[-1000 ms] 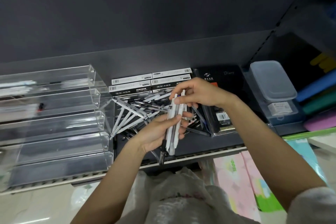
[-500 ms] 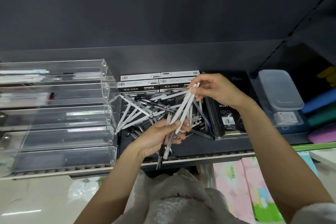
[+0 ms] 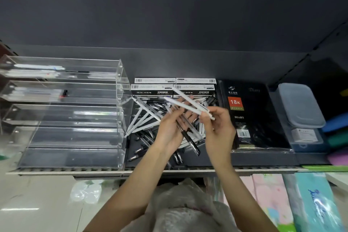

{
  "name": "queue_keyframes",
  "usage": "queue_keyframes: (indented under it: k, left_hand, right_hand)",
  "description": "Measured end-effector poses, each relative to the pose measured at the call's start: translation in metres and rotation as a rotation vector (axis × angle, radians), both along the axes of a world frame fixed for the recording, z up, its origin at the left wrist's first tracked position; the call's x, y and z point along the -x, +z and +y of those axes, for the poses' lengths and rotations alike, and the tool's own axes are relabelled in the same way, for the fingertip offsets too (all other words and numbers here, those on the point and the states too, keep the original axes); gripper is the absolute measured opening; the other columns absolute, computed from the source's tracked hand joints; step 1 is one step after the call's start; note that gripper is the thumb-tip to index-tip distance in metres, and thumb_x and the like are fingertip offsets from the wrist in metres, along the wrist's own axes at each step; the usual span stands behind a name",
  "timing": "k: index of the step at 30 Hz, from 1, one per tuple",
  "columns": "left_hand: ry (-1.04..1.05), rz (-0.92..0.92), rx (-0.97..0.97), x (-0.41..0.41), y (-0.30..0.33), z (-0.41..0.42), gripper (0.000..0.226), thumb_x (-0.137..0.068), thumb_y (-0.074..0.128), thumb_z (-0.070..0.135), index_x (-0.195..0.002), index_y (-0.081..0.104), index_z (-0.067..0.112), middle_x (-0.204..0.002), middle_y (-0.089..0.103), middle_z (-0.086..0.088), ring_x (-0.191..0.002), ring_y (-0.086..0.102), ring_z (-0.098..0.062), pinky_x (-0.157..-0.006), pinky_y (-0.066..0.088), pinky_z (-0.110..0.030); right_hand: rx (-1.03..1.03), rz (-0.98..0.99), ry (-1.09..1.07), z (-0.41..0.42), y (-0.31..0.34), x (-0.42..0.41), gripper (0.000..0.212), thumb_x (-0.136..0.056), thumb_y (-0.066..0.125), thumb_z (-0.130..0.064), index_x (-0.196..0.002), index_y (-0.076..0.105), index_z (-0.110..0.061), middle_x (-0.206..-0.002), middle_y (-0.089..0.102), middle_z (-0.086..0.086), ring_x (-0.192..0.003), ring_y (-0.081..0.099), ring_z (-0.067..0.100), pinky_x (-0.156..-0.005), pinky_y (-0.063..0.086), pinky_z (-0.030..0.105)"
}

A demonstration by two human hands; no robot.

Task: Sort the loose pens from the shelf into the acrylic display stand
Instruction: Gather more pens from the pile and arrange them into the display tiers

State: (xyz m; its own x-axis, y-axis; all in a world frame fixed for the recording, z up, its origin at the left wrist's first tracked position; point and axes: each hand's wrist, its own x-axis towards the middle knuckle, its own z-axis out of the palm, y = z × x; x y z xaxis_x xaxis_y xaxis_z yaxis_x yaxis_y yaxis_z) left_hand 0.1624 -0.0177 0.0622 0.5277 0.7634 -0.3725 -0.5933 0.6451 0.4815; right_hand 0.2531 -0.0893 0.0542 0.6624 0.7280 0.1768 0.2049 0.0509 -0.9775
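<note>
Right now I see my right hand [image 3: 218, 128] pinching the near ends of 2 white pens [image 3: 190, 102] between thumb and curled fingers, their far tips slanting up to the left over the pile; my left hand [image 3: 172, 130] lies palm-up just beside it, fingers loosely curled around a dark pen [image 3: 188, 137] that runs down to the right across the palm; whether more pens sit in that palm I cannot tell; the loose pens [image 3: 148, 118] lie in a heap on the dark shelf [image 3: 263, 160], under and around both hands, white ones fanned to the left, black ones near the front edge; the acrylic display stand [image 3: 75, 115] stands just left of the heap, with 5 stepped tiers, the 2 far tiers holding a few pens, the 3 near tiers bare; 4 white pen boxes [image 3: 174, 86] sit at the far side of the heap; a black diary [image 3: 250, 118] lies to the right; beyond it, a lidded plastic box [image 3: 299, 105].
</note>
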Motion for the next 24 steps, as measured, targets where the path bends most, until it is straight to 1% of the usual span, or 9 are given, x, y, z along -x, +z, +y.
queue_keyframes:
  k: [2,5,9,11,13,15,19,22,24]
  left_hand:
    - [-0.015,-0.024,-0.014,-0.001,0.0,0.001,0.034,-0.099,0.036,0.002,-0.131,0.048,0.002,-0.131,0.06,-0.012,-0.116,0.061,-0.025,-0.096,0.051,-0.039]
    - [-0.028,-0.015,-0.052,-0.001,-0.003,0.002,0.036,-0.1,0.037,0.005,-0.135,0.046,0.005,-0.133,0.058,-0.006,-0.118,0.059,-0.025,-0.1,0.047,-0.04]
    - [-0.02,0.006,-0.018,-0.003,-0.002,0.002,0.031,-0.1,0.04,0.008,-0.128,0.053,0.003,-0.121,0.065,-0.011,-0.108,0.065,-0.023,-0.092,0.054,-0.035]
    - [0.015,0.006,-0.007,-0.004,-0.002,0.003,0.024,-0.099,0.042,0.008,-0.117,0.058,0.003,-0.1,0.069,-0.009,-0.093,0.068,-0.019,-0.086,0.056,-0.032]
    - [0.062,-0.004,-0.019,-0.006,-0.001,0.004,0.021,-0.099,0.043,0.008,-0.111,0.059,0.006,-0.088,0.066,-0.005,-0.083,0.066,-0.014,-0.087,0.056,-0.031]
    - [0.101,-0.01,-0.037,-0.007,-0.002,0.004,0.023,-0.099,0.042,0.007,-0.116,0.058,0.01,-0.088,0.066,-0.001,-0.081,0.065,-0.01,-0.091,0.054,-0.033]
    - [0.138,-0.052,-0.075,-0.009,-0.005,0.002,0.029,-0.099,0.041,0.005,-0.124,0.053,0.012,-0.092,0.067,0.003,-0.084,0.065,-0.009,-0.09,0.054,-0.033]
    - [0.264,-0.086,-0.062,0.003,-0.004,0.018,0.028,-0.1,0.038,0.005,-0.122,0.054,0.013,-0.096,0.064,0.003,-0.086,0.063,-0.009,-0.084,0.054,-0.03]
    - [0.29,0.047,-0.143,0.017,-0.002,0.033,0.029,-0.101,0.038,0.008,-0.124,0.053,0.015,-0.096,0.062,0.003,-0.086,0.063,-0.008,-0.08,0.054,-0.028]
  right_hand:
    - [0.055,-0.056,-0.011,-0.005,-0.005,0.006,0.012,-0.088,0.064,-0.012,-0.096,0.058,-0.017,-0.087,0.067,-0.007,-0.081,0.067,0.01,-0.07,0.053,0.026]
    - [0.106,-0.039,-0.003,-0.011,-0.004,0.011,0.013,-0.086,0.066,-0.008,-0.091,0.057,-0.016,-0.084,0.069,-0.005,-0.077,0.067,0.003,-0.065,0.051,0.017]
    - [0.169,0.024,0.069,-0.013,0.001,0.014,0.014,-0.086,0.066,-0.009,-0.091,0.055,-0.015,-0.085,0.069,-0.002,-0.076,0.067,0.003,-0.061,0.049,0.015]
    - [0.215,0.129,0.093,-0.013,0.003,0.016,0.017,-0.087,0.065,-0.014,-0.097,0.051,-0.015,-0.094,0.064,0.001,-0.074,0.066,0.006,-0.059,0.05,0.018]
    - [0.24,0.295,0.121,-0.015,0.004,0.021,0.022,-0.088,0.063,-0.016,-0.102,0.047,-0.012,-0.097,0.062,0.006,-0.064,0.066,0.015,-0.053,0.054,0.027]
    - [0.233,0.429,0.109,-0.017,0.004,0.024,0.021,-0.089,0.063,-0.015,-0.101,0.047,-0.009,-0.088,0.065,0.012,-0.055,0.064,0.018,-0.05,0.054,0.028]
    - [0.193,0.611,0.038,-0.017,0.004,0.021,0.017,-0.086,0.064,-0.009,-0.1,0.055,-0.005,-0.071,0.068,0.012,-0.055,0.066,0.016,-0.056,0.054,0.022]
    - [0.23,0.57,0.066,-0.027,0.0,0.006,0.012,-0.086,0.063,-0.005,-0.097,0.06,-0.003,-0.069,0.069,0.013,-0.056,0.067,0.017,-0.059,0.055,0.022]
    - [0.287,0.469,0.126,-0.038,0.004,-0.014,0.009,-0.083,0.065,-0.003,-0.091,0.067,-0.007,-0.074,0.071,0.011,-0.063,0.068,0.02,-0.064,0.056,0.022]
